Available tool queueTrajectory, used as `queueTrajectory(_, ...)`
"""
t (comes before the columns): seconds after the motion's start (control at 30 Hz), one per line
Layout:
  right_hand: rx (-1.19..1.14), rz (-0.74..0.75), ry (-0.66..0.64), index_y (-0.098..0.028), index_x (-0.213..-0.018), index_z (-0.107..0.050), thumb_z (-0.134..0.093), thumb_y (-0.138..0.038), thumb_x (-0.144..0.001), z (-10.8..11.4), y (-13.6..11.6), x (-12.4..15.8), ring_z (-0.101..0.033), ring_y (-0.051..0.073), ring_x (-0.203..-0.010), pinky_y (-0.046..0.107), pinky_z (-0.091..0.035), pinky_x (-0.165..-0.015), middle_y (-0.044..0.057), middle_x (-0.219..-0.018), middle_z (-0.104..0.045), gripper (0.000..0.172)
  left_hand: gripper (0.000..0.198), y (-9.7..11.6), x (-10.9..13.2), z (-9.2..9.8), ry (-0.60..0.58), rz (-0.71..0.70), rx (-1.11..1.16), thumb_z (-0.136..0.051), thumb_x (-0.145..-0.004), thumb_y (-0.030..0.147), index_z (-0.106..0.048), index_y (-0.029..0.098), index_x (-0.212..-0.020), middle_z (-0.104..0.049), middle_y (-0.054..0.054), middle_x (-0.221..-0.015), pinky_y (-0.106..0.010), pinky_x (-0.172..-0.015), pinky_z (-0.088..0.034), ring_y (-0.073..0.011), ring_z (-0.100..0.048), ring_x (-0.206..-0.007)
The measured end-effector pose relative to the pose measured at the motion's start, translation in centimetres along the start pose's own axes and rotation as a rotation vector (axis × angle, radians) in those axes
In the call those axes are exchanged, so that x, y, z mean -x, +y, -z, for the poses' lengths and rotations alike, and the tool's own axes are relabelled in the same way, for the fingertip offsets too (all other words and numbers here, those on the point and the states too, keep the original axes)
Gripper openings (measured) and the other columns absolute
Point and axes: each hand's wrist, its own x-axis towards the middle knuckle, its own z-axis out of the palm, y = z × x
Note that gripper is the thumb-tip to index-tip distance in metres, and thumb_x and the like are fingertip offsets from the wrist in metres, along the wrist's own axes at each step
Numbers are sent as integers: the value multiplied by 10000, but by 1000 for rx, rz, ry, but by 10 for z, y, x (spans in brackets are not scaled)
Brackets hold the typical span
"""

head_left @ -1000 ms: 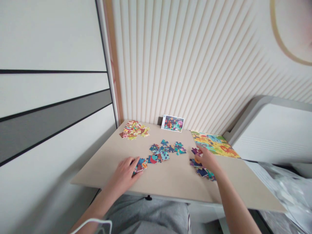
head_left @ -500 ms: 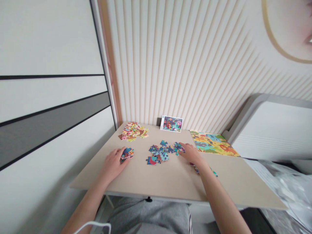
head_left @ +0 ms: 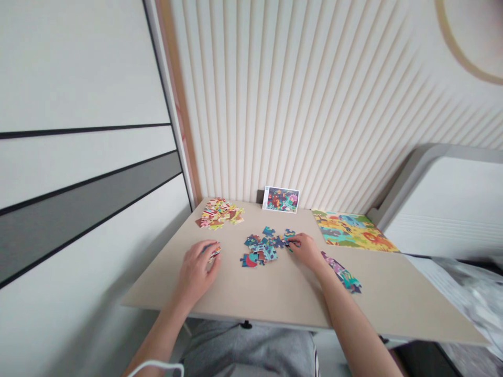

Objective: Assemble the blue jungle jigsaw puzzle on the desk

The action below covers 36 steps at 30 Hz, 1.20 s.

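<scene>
My left hand [head_left: 198, 269] is curled over a small stack of jigsaw puzzle pieces [head_left: 215, 253] on the left of the table, its fingers and thumb round them and hiding most of them. At the right edge of a loose heap of blue and teal puzzle pieces [head_left: 262, 250], my right hand [head_left: 307, 252] pinches a dark puzzle piece [head_left: 290, 245], largely covered by the fingertips. Beside my right forearm lies a joined strip of purple and green puzzle pieces [head_left: 342, 273].
A picture card [head_left: 281, 199] leans upright at the table's back. Red and yellow puzzle pieces [head_left: 220, 213] are heaped at the back left. An assembled yellow animal puzzle [head_left: 353, 230] lies at the back right. The ribbed wall [head_left: 267, 104] borders the tabletop [head_left: 251, 293].
My left hand has closed further over its stack, hiding more of it. My right hand has drawn slightly back toward me with fingers pinched, and the strip beside its forearm shows more fully.
</scene>
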Motion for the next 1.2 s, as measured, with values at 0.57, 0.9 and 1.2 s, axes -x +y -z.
queueTrajectory(0.57, -843, 193, -489, -213, -1275, -672, -736, -401, -862, -19, -65, 27, -670, 174, -860, 316, -552, -809, 57, -1017, -733, 458, 739, 50, 7, -28, -337, -102, 186, -745, -875, 351, -382, 279, -1515, -575, -98, -1389, -501, -1102, -429, -297, -518, -1283)
queueTrajectory(0.9, -907, 297, -534, -218, -1189, -717, -709, -429, -891, -16, -92, 34, -686, 189, -985, 334, -543, -910, 71, -1151, -729, 364, 558, 56, 7, -24, -395, -146, 172, -704, -920, 358, -497, 232, -1422, -633, -81, -1280, -468, -1056, -462, -270, -562, -1200)
queueTrajectory(1.2, -319, 532, -129, -240, -1129, -747, -568, -353, -1004, -20, -86, 24, -633, 220, -1018, 379, -483, -941, 89, -1066, -719, 247, 442, 62, 7, -16, -468, -204, 237, -752, -872, 405, -613, 260, -1266, -674, -63, -1183, -441, -1025, -474, -263, -599, -1135)
